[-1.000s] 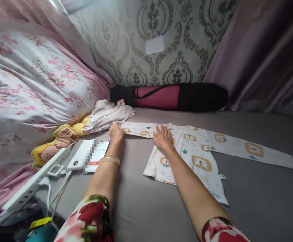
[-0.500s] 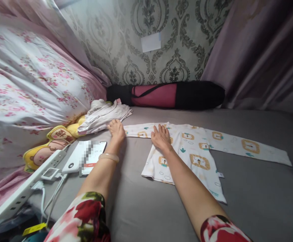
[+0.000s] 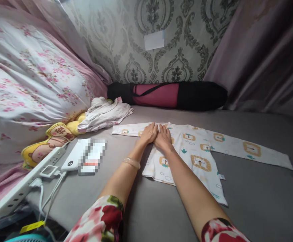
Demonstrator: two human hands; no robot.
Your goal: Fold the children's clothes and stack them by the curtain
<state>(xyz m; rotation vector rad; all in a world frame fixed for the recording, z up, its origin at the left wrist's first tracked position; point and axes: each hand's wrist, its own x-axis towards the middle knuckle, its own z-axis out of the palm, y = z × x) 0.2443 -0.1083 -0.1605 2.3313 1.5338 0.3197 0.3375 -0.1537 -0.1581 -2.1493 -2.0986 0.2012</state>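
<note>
A white long-sleeved shirt (image 3: 186,153) printed with orange lion faces and green leaves lies spread flat, its sleeves stretched out to both sides. My left hand (image 3: 148,133) rests flat on the left sleeve close to the shoulder, a pale bangle around the wrist. Right beside it, my right hand (image 3: 163,137) lies palm down on the shirt's left shoulder area, fingers extended. The two hands touch or nearly touch. Nothing is gripped in either one.
A grey sheet (image 3: 257,195) covers the bed. Crumpled white clothes (image 3: 103,114) and a yellow plush (image 3: 42,149) lie at left, near a power strip (image 3: 28,183) with cables and a white power bank (image 3: 73,156). A black-and-pink long bag (image 3: 158,95) lies along the wall.
My left hand has moved right from the sleeve's cuff end to beside my right hand, uncovering the cuff. My right hand has stayed about where it was on the shirt.
</note>
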